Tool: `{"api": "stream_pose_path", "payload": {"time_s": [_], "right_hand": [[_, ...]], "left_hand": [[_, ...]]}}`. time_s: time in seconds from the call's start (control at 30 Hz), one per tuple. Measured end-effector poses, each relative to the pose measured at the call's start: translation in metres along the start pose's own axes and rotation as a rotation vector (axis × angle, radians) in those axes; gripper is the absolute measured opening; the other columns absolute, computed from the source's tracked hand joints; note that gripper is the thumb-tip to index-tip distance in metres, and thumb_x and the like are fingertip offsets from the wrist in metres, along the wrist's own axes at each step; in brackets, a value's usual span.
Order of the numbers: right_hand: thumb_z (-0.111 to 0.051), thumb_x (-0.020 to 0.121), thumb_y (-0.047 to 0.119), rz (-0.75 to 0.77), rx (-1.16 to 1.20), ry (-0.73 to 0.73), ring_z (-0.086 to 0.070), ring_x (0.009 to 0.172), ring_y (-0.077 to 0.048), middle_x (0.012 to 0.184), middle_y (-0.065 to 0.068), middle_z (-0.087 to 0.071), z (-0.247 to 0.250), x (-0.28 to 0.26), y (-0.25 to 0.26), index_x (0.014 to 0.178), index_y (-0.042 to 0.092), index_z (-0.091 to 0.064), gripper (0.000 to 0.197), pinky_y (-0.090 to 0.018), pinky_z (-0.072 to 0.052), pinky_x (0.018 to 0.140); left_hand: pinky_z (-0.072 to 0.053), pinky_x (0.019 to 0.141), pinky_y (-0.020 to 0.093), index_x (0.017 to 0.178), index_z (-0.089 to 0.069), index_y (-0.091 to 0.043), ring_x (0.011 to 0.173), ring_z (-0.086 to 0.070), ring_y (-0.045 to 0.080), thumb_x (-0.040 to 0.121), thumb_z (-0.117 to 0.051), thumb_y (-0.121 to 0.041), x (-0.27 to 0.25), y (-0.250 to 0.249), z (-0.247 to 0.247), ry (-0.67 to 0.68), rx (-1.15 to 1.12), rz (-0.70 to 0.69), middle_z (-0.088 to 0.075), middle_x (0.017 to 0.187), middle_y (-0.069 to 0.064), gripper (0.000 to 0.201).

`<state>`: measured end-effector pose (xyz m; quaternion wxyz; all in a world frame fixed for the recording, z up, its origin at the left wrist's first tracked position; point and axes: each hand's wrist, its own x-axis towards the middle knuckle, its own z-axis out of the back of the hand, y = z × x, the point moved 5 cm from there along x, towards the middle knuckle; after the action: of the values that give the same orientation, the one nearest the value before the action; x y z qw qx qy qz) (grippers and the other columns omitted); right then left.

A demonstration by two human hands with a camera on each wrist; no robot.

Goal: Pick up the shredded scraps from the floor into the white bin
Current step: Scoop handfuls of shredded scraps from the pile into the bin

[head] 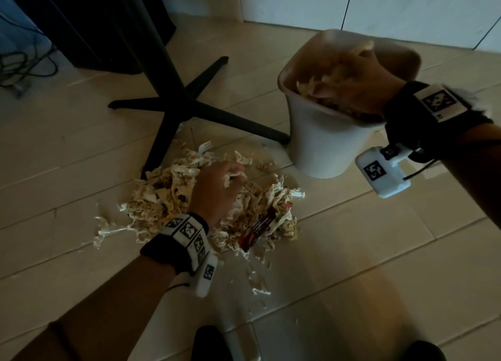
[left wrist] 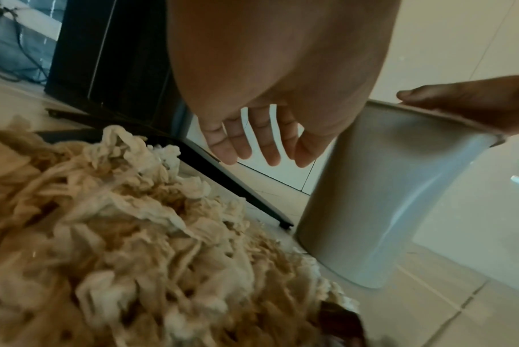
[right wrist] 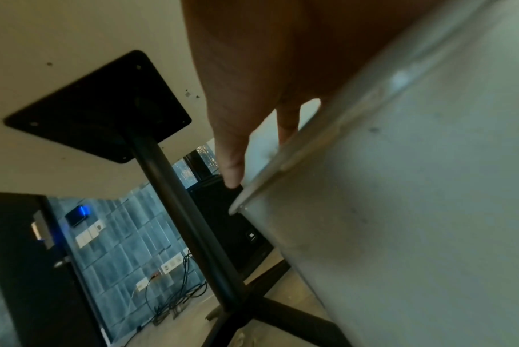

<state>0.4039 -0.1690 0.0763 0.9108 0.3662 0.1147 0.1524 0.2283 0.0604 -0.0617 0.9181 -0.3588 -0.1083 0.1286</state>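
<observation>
From the head view, the left hand [head: 217,190] lies on the pile of shredded scraps [head: 168,198] on the tiled floor [head: 379,252], beside the white bin [head: 322,146]. Its wrist view shows the fingers [left wrist: 246,140] extended and relaxed, holding nothing. The right hand [head: 360,87] reaches over the bin's mouth amid blurred scraps; its grasp is unclear. A white plastic fork [head: 204,147] and red wrapper [head: 261,229] lie half buried.

dim, warm cast | wrist views motion-blurred | wide-angle edge distortion
</observation>
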Motion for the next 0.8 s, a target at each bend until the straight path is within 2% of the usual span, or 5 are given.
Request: {"api": "stream_pose_path", "payload": {"time_s": [0.1, 0.23, 0.5, 0.63, 0.8], "right_hand": [[-0.066, 0.081, 0.055, -0.018, -0.066, -0.013, -0.038, 0.12, -0.016, 0.154, 0.003, -0.02, 0.001, -0.009, 0.0, 0.141, 0.036, -0.039, 0.069, -0.03, -0.031, 0.09], [-0.055, 0.088, 0.055, 0.08, -0.212, -0.07, -0.031, 0.136, -0.032, 0.155, -0.001, -0.024, 0.0, -0.023, 0.023, 0.144, 0.039, -0.032, 0.063, -0.048, -0.034, 0.105], [-0.048, 0.094, 0.041, 0.551, -0.265, -0.143, -0.041, 0.124, -0.024, 0.137, -0.009, -0.044, -0.042, -0.054, 0.061, 0.134, 0.026, -0.048, 0.043, -0.026, -0.029, 0.095], [-0.053, 0.094, 0.026, 0.721, -0.185, 0.008, -0.054, 0.107, -0.023, 0.12, -0.01, -0.057, -0.091, -0.068, 0.055, 0.121, 0.018, -0.062, 0.03, -0.032, -0.046, 0.085], [-0.047, 0.094, 0.037, 0.56, -0.203, 0.349, -0.053, 0.109, -0.018, 0.127, -0.001, -0.052, -0.152, -0.065, 0.008, 0.127, 0.028, -0.055, 0.035, -0.035, -0.053, 0.082]], "left_hand": [[-0.049, 0.096, 0.041, 0.114, -0.063, -0.027, 0.117, -0.055, 0.021, 0.088, -0.059, -0.039, 0.027, 0.027, 0.003, 0.051, 0.181, 0.063, -0.063, 0.121, -0.004, 0.028], [-0.042, 0.106, 0.049, 0.141, -0.042, -0.027, 0.135, -0.043, 0.028, 0.089, -0.055, -0.053, 0.069, 0.068, 0.002, 0.231, 0.314, 0.257, -0.043, 0.149, 0.002, 0.06], [-0.026, 0.116, 0.05, 0.149, -0.034, -0.021, 0.146, -0.023, 0.033, 0.098, -0.037, -0.057, 0.139, 0.107, 0.001, 0.321, 0.575, 0.424, -0.019, 0.161, 0.005, 0.062], [-0.02, 0.117, 0.055, 0.152, -0.026, -0.022, 0.149, -0.015, 0.034, 0.094, -0.036, -0.064, 0.16, 0.144, -0.009, 0.375, 0.613, 0.44, -0.014, 0.163, 0.006, 0.072], [-0.016, 0.12, 0.054, 0.155, -0.016, -0.027, 0.15, -0.007, 0.036, 0.092, -0.032, -0.068, 0.184, 0.164, -0.015, 0.395, 0.716, 0.417, -0.007, 0.164, 0.01, 0.077]]}}
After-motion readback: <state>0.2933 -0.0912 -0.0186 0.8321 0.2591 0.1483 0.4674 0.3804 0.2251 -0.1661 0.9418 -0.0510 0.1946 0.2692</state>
